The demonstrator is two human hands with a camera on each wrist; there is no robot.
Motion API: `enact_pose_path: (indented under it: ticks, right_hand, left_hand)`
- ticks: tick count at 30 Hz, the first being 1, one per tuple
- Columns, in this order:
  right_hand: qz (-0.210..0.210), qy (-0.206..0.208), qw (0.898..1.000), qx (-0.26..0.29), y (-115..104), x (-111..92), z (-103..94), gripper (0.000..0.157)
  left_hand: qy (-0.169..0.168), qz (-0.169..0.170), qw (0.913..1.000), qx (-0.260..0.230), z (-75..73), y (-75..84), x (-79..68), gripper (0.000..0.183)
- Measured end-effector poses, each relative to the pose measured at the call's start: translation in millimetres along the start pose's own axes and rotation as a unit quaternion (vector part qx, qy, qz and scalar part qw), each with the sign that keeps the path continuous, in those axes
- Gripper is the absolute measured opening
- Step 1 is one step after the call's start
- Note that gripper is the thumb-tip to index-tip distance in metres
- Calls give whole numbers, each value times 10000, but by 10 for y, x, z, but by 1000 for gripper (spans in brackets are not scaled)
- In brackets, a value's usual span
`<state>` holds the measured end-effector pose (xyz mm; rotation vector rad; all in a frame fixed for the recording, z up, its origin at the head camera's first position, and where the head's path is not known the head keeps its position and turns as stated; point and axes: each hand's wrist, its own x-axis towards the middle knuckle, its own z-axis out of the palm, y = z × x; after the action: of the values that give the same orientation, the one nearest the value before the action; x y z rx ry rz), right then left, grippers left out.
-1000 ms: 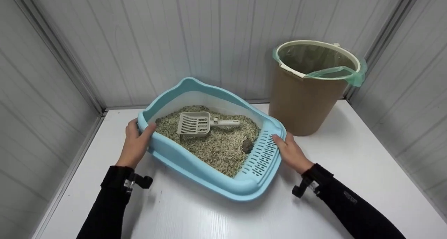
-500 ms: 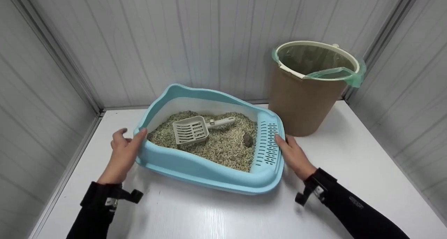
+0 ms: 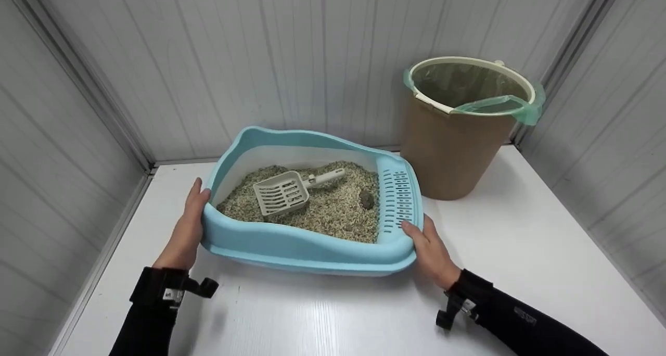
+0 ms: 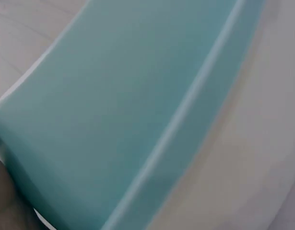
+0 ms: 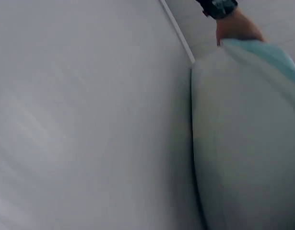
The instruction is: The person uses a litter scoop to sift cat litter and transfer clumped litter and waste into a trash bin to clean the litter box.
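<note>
In the head view, a light blue cat litter box (image 3: pixel 291 239) holds tan granular litter (image 3: pixel 333 215). On the litter lies a beige slotted litter scoop (image 3: pixel 283 193), its handle pointing right. A dark clump (image 3: pixel 367 200) sits close to the perforated ledge (image 3: pixel 396 200). My left hand (image 3: pixel 182 233) rests along the outside of the box's left end, fingers fairly straight, fingertips near the rim. With my right hand (image 3: pixel 432 254) I grip the right end, thumb on the ledge edge and the other fingers largely hidden outside. The left wrist view is filled by the blurred blue box wall (image 4: pixel 113 105).
A brown trash bin (image 3: pixel 452 153) with a green liner bag (image 3: pixel 528 111) stands at the back right, behind the box's right end. Grey panel walls (image 3: pixel 322 59) enclose the back and sides of the white table (image 3: pixel 312 319).
The litter box has turned: its left end came nearer and its right end went back, so it lies straighter along the back wall. My left hand loosened its grip and flattened against the end.
</note>
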<state>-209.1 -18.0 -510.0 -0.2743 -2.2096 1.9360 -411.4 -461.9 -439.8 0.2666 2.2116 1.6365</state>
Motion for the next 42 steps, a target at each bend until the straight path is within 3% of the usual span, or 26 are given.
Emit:
enact_pose_path:
  ticks: [3, 9, 12, 14, 17, 22, 26, 29, 34, 38, 42]
  right_hand:
    - [249, -71, 9997, 41, 11, 263, -139, 65]
    - [645, 287, 9972, 234, 42, 728, -359, 61]
    - [888, 536, 9944, 219, 23, 791, -374, 66]
    - [968, 721, 9927, 76, -2, 714, -361, 72]
    - [880, 846, 9925, -32, -53, 468, -257, 79]
    - [505, 952, 9938, 263, -136, 100, 85, 82]
    - [419, 1164, 9914, 422, -155, 44, 278, 89]
    - [467, 1258, 9903, 376, -132, 104, 329, 90]
    - [629, 1179, 9907, 271, -105, 369, 179, 95]
    - [857, 1073, 9898, 386, -104, 659, -2, 99]
    - [984, 1041, 9893, 272, -131, 785, 9, 98]
  left_hand:
    - [92, -88, 9999, -35, 82, 21, -167, 81]
    - [306, -405, 9981, 354, 347, 115, -592, 90]
    - [433, -552, 9967, 404, 441, 118, -783, 98]
    - [366, -635, 9963, 455, 420, 118, -815, 103]
    - [82, -637, 9974, 316, 246, 117, -705, 107]
    - [-357, -453, 9982, 170, -130, 141, -104, 110]
    - [-230, -143, 9978, 598, -259, 130, 325, 107]
    - [-181, 20, 9968, 776, -292, 123, 405, 95]
    - [-88, -74, 9946, 1033, -201, 143, 220, 89]
    - [-45, -164, 9941, 1075, -45, 155, -103, 96]
    - [-296, -214, 9922, 1191, -1, 135, -435, 98]
